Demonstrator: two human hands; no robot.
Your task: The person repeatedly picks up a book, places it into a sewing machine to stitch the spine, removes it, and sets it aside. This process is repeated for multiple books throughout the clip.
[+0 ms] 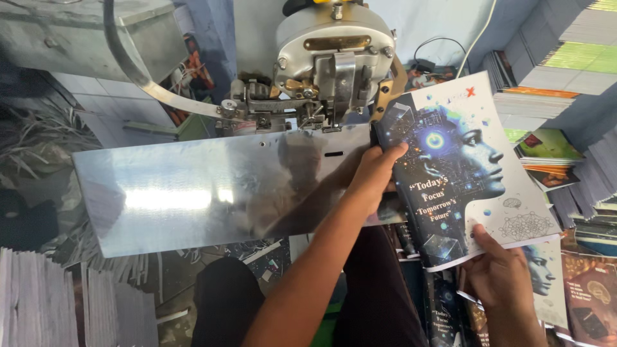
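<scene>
I hold a glossy booklet (472,167) with a dark blue and white cover showing a head in profile. It is tilted, to the right of the metal stitching machine head (331,64). My left hand (373,173) grips the booklet's left spine edge, reaching across the shiny sloped metal plate (193,193). My right hand (498,273) holds the booklet's lower right corner from below. The booklet sits just off the plate's right end.
More booklets of the same kind lie below my right hand (450,308). Stacks of printed booklets (559,58) fill the right side. Grey paper piles (45,302) stand at lower left. Paper trimmings (38,135) lie at left. My dark-trousered legs (231,302) are below the plate.
</scene>
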